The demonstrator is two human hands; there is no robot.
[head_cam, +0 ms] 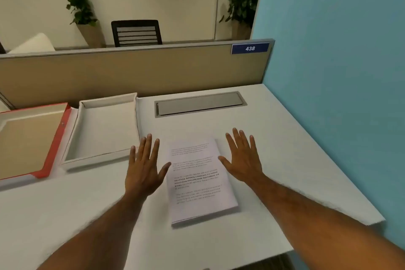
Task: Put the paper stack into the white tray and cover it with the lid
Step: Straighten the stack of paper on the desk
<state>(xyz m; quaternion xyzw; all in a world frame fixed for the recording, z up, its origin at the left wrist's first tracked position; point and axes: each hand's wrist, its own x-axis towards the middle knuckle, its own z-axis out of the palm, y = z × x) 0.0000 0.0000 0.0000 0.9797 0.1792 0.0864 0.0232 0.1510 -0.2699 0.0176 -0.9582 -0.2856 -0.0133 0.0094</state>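
Note:
A stack of printed white paper (197, 182) lies flat on the white desk in front of me. My left hand (144, 166) hovers just left of the stack, fingers spread, thumb near the stack's left edge. My right hand (243, 160) is spread the same way at the stack's upper right, thumb over its right edge. Neither hand holds anything. The white tray (72, 149) sits to the left of the stack with nothing in it. Further left lies the lid (54, 149), red outside and tan inside, turned inner side up.
A grey cable hatch (199, 103) is set into the desk behind the paper. A tan partition (131, 72) bounds the back and a blue wall (339, 72) the right side. The desk's front edge is near my forearms.

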